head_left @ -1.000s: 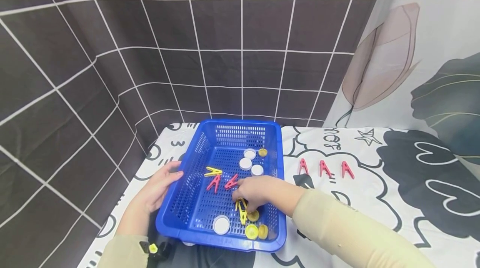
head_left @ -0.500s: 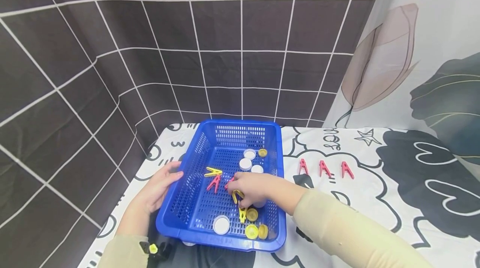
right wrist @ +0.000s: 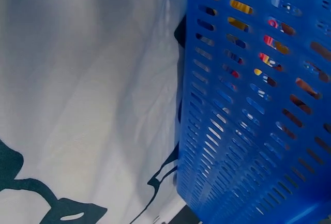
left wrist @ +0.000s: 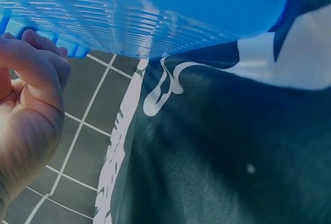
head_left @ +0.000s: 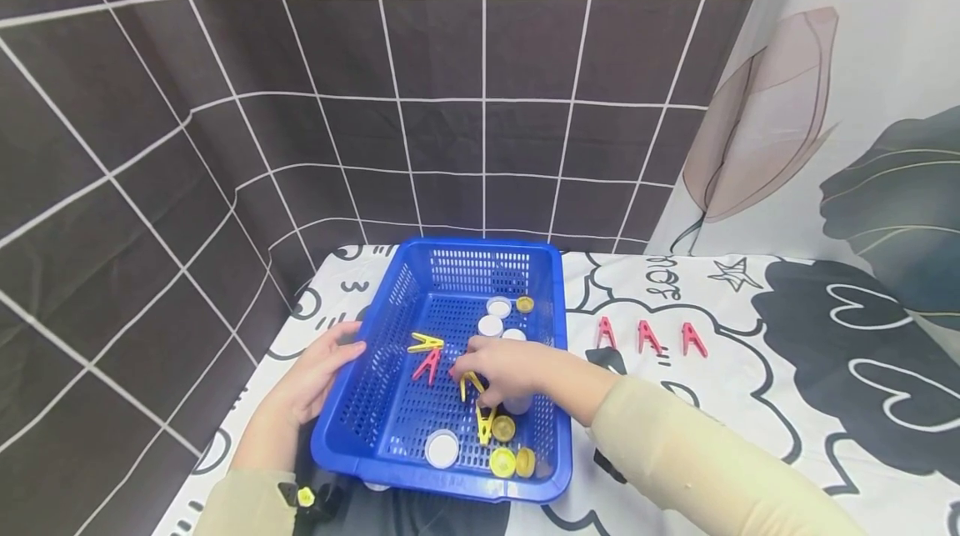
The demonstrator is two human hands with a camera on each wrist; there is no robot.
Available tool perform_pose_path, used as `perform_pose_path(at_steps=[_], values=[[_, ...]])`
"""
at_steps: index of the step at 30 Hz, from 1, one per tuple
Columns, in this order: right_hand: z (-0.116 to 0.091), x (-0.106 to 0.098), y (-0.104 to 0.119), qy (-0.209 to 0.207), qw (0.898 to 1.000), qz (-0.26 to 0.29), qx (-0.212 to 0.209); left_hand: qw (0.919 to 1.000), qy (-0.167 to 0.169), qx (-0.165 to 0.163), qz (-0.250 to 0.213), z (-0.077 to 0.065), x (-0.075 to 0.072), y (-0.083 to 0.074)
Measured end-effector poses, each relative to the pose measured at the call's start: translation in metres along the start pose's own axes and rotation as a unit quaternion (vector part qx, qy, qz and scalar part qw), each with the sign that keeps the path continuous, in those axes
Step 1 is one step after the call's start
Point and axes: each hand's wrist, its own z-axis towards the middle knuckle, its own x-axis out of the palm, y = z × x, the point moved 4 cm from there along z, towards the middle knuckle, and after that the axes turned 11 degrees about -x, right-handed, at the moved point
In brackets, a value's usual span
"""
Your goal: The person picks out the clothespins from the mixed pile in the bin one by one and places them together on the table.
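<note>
My left hand (head_left: 318, 375) rests at the left rim of a blue plastic basket (head_left: 405, 478), its fingers bent loosely against the outer side and not wrapped over it. My right hand (head_left: 504, 369) reaches down into the basket, fingers spread over a red clothespin (head_left: 453, 372), of which only a red tip shows. A yellow clothespin (head_left: 471, 383) lies under the fingers, between them and the thumb; another yellow clothespin (head_left: 485, 426) sits just below the thumb. I cannot tell whether the right fingertips pinch anything. The basket wall hides that hand in the right wrist view.
Inside the basket are a red clothespin (head_left: 428, 367), a yellow clothespin (head_left: 426, 343), several white caps (head_left: 442, 448) and several yellow caps (head_left: 503, 462). To its right, three red clothespins (head_left: 648, 338) lie in a row on the patterned cloth (head_left: 720, 411). A dark grid curtain (head_left: 450, 136) hangs behind.
My right hand has shifted slightly up and left, covering most of the red clothespin. The yellow clothespin beneath its fingers has slid up and left. The left hand and basket stay put.
</note>
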Motion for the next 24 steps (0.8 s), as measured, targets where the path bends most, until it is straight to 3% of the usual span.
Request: perform_pose_path(at_steps=[9, 16, 24], values=[[-0.01, -0.022, 0.001, -0.033, 0.999, 0.013, -0.032, 1.0, -0.001, 0.001, -0.003, 0.0, 0.001, -0.001], [-0.028, -0.047, -0.002, -0.073, 0.996, 0.008, -0.043, 0.9999, 0.002, 0.0, -0.012, -0.001, 0.001, -0.001], [-0.063, -0.066, -0.02, -0.132, 0.991, 0.029, -0.009, 0.9999, 0.004, -0.004, -0.011, -0.001, 0.001, 0.0]])
